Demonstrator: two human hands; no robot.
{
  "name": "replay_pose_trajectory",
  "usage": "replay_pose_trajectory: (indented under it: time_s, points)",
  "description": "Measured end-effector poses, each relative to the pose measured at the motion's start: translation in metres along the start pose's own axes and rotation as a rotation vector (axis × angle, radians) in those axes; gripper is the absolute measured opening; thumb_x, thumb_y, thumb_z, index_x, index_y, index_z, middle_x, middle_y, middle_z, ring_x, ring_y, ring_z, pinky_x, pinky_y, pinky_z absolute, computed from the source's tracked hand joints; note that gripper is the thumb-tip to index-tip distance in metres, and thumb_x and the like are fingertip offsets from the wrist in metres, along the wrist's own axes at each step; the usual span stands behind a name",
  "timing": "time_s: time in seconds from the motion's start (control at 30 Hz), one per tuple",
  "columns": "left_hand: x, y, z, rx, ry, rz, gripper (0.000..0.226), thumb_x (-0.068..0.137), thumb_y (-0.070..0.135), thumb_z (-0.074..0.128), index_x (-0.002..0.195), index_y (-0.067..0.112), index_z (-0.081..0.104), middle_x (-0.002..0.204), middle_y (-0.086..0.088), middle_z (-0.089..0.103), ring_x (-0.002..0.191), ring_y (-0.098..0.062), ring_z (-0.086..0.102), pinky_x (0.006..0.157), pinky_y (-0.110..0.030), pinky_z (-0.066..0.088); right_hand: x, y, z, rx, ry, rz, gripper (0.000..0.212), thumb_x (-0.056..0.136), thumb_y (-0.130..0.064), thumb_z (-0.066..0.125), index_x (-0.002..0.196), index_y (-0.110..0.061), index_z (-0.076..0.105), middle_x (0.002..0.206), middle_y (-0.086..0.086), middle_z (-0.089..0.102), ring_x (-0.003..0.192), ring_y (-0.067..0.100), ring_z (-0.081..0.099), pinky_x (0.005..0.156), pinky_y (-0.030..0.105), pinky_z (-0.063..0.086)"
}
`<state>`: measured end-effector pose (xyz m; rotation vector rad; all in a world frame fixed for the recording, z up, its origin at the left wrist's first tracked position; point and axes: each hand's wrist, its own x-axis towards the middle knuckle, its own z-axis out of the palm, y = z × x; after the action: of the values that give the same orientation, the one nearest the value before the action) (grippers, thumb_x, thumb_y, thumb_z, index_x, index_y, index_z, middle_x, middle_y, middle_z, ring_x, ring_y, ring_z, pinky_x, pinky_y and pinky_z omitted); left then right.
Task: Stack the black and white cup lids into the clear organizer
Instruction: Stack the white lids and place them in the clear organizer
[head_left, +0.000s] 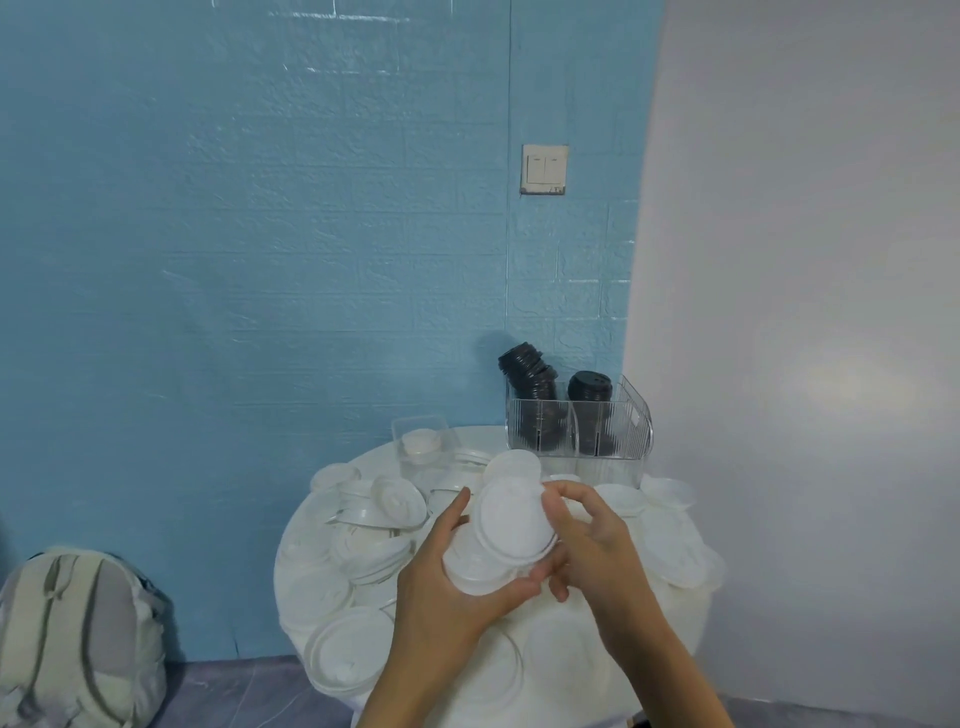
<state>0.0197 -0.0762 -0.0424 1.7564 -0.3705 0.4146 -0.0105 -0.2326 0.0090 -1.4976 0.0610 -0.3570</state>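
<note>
My left hand (452, 582) cradles a short stack of white cup lids (506, 530) from below and the side, above the middle of the round white table (296, 577). My right hand (587, 535) pinches the stack's top lid at its right rim. The clear organizer (623, 421) stands at the table's back right, with two stacks of black lids (535, 379) in its compartments; the left stack leans over. Many loose white lids (395, 499) lie scattered over the table.
A small clear square container (421, 441) with a white lid inside sits at the back of the table. A grey-white backpack (78, 639) rests on the floor at the left. A blue wall with a light switch (543, 169) is behind.
</note>
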Motion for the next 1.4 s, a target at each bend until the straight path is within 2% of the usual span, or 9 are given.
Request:
replay_pose_trajectory:
  time_s: [0.1,0.27,0.4,0.47,0.67,0.73,0.83,1.0,1.4]
  points:
    - [0.0,0.002,0.001,-0.007,-0.006,-0.007,0.116,0.035,0.067,0.091,0.14,0.054,0.044,0.124,0.042,0.056,0.116,0.022,0.049,0.093,-0.012,0.045,0.005,0.005,0.003,-0.077,-0.072,0.036,0.016,0.098,-0.03,0.064,0.108,-0.018,0.068,0.054,0.008,0.056,0.043,0.016,0.047,0.041,0.022,0.035]
    - [0.001,0.005,0.003,-0.041,-0.005,0.018,0.112,0.036,0.053,0.099,0.134,0.057,0.045,0.113,0.046,0.059,0.107,0.018,0.056,0.081,-0.004,0.047,0.006,0.017,0.014,-0.282,-0.003,-0.085,0.006,0.091,-0.035,0.072,0.088,-0.033,0.075,0.066,-0.013,0.061,0.067,0.006,0.059,0.065,0.02,0.047]
    - [0.002,0.004,0.001,-0.048,-0.019,0.045,0.111,0.035,0.047,0.1,0.133,0.054,0.048,0.115,0.049,0.056,0.107,0.014,0.058,0.084,-0.008,0.049,0.007,0.019,0.017,-0.332,-0.057,-0.116,0.006,0.091,-0.036,0.072,0.087,-0.041,0.072,0.085,-0.009,0.062,0.081,0.007,0.061,0.075,0.025,0.049]
    - [0.003,0.002,-0.001,-0.057,-0.049,0.047,0.113,0.032,0.044,0.098,0.134,0.052,0.048,0.117,0.043,0.058,0.108,0.011,0.059,0.085,-0.015,0.051,0.006,0.018,0.017,-0.315,-0.077,-0.129,0.007,0.09,-0.034,0.073,0.089,-0.04,0.072,0.093,-0.001,0.063,0.078,0.009,0.062,0.067,0.024,0.05]
    - [0.004,0.003,-0.003,-0.037,0.003,0.047,0.074,0.045,0.056,0.085,0.114,0.04,0.063,0.11,0.031,0.067,0.102,0.004,0.064,0.082,-0.016,0.052,-0.002,0.022,0.002,-0.29,-0.051,-0.191,0.007,0.093,-0.028,0.071,0.099,-0.032,0.073,0.099,-0.009,0.07,0.079,0.003,0.067,0.067,0.014,0.05]
    - [0.006,0.0,-0.005,-0.046,0.041,0.029,0.068,0.048,0.05,0.088,0.111,0.038,0.064,0.106,0.034,0.066,0.099,0.007,0.062,0.079,-0.01,0.049,-0.01,0.034,-0.016,-0.433,0.047,-0.278,0.012,0.088,-0.045,0.072,0.099,-0.041,0.069,0.104,-0.018,0.07,0.094,0.003,0.066,0.076,0.014,0.048]
    - [0.008,0.001,-0.01,-0.053,0.074,0.018,0.065,0.048,0.045,0.091,0.108,0.039,0.064,0.104,0.038,0.065,0.097,0.012,0.061,0.074,-0.002,0.045,-0.03,0.062,-0.037,-0.758,0.179,-0.431,0.05,0.076,-0.087,0.05,0.104,-0.05,0.066,0.115,-0.025,0.065,0.106,0.003,0.062,0.086,0.031,0.048]
    - [0.009,0.001,-0.008,-0.065,0.08,0.02,0.066,0.051,0.041,0.095,0.109,0.043,0.062,0.106,0.038,0.064,0.099,0.01,0.061,0.075,-0.003,0.045,-0.043,0.11,-0.037,-1.041,0.199,-0.402,0.067,0.081,-0.092,0.021,0.121,-0.05,0.056,0.121,-0.011,0.07,0.102,0.024,0.073,0.07,0.039,0.059]
    - [0.01,-0.001,-0.002,-0.067,0.076,0.013,0.072,0.046,0.058,0.083,0.112,0.038,0.063,0.109,0.034,0.066,0.1,0.008,0.062,0.076,-0.004,0.045,-0.032,0.12,-0.041,-1.03,0.067,-0.274,0.066,0.085,-0.088,0.019,0.117,-0.044,0.056,0.106,-0.017,0.072,0.081,-0.002,0.071,0.062,0.018,0.056]
